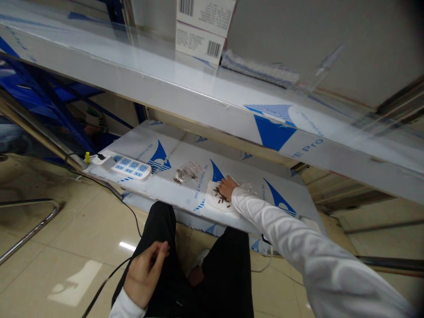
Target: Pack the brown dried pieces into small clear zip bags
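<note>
**Small brown pieces (221, 197) lie just left of the right hand (228, 187) and on its near side**

The pieces are short, dark rods, scattered over a white sheet (212, 204). They share no long axis: some point toward the person, others lie crosswise or aslant to the hand. Most are on the hand's left and on the side toward the person's body, the closest right beside the fingers.

The right hand is plainly the nearer one, reaching over the sheet's far right part with its fingers bent down. Whether those fingers pinch a piece, I cannot tell; the tips are too small and partly hidden. Its white sleeve (274, 216) runs back from the wrist toward the person's right side.

Just to the right of this hand lies some crumpled clear plastic (247, 187). To its left, beyond the sheet, are clear packets (188, 172) with similar brown bits in or under them; farther left sits a power strip (134, 168). All of these rest on the film-covered lower shelf (179, 198).

The left hand (145, 267) is well apart from the pieces, back over the left thigh (159, 225). It looks relaxed, fingers half curled, with nothing visible in it.
</note>
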Motion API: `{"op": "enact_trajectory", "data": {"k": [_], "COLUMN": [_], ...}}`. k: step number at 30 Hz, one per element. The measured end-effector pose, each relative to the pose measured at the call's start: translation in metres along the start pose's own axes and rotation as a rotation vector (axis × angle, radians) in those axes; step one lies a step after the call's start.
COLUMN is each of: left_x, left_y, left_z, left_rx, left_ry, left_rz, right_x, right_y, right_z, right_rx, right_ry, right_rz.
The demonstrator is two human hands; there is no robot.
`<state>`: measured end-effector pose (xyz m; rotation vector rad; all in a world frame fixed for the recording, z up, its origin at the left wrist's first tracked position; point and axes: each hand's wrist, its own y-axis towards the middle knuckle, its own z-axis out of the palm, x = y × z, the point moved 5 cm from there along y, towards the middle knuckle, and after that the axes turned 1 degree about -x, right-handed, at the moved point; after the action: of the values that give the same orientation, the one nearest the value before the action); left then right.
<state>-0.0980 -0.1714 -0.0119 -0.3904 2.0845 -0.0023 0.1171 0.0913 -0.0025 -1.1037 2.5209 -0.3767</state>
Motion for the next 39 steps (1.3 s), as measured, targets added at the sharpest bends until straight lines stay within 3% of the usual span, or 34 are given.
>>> {"op": "enact_trajectory", "data": {"k": [9, 12, 14, 19, 24, 30, 35, 39], "left_x": [0.008, 0.013, 0.021, 0.047, 0.056, 0.041, 0.011, -0.024], "left_y": [-0.003, -0.005, -0.008, -0.017, -0.021, -0.022, 0.011, 0.085], "left_z": [0.001, -0.003, -0.008, -0.017, -0.021, -0.016, 0.006, 0.021], "left_rx": [-0.008, -0.027, -0.067, -0.100, -0.056, -0.120, -0.093, -0.189], "left_ry": [-0.013, -0.012, -0.004, 0.025, 0.056, 0.122, 0.211, 0.374], "left_rz": [0.019, 0.014, -0.017, -0.127, -0.166, -0.112, 0.116, 0.263], "right_x": [-0.013, -0.037, -0.060, -0.091, -0.078, -0.093, -0.116, -0.113], "right_y": [-0.013, -0.028, -0.046, -0.094, -0.093, -0.085, -0.083, -0.088], "right_z": [-0.002, -0.003, 0.001, 0.050, 0.103, 0.121, 0.117, 0.094], "right_rx": [-0.039, -0.101, -0.172, -0.261, -0.237, -0.251, -0.276, -0.365], "right_ry": [0.089, 0.144, 0.173, 0.238, 0.343, 0.422, 0.461, 0.481], "right_rz": [-0.037, 0.076, 0.237, 0.620, 0.689, 0.770, 0.885, 0.969]}}
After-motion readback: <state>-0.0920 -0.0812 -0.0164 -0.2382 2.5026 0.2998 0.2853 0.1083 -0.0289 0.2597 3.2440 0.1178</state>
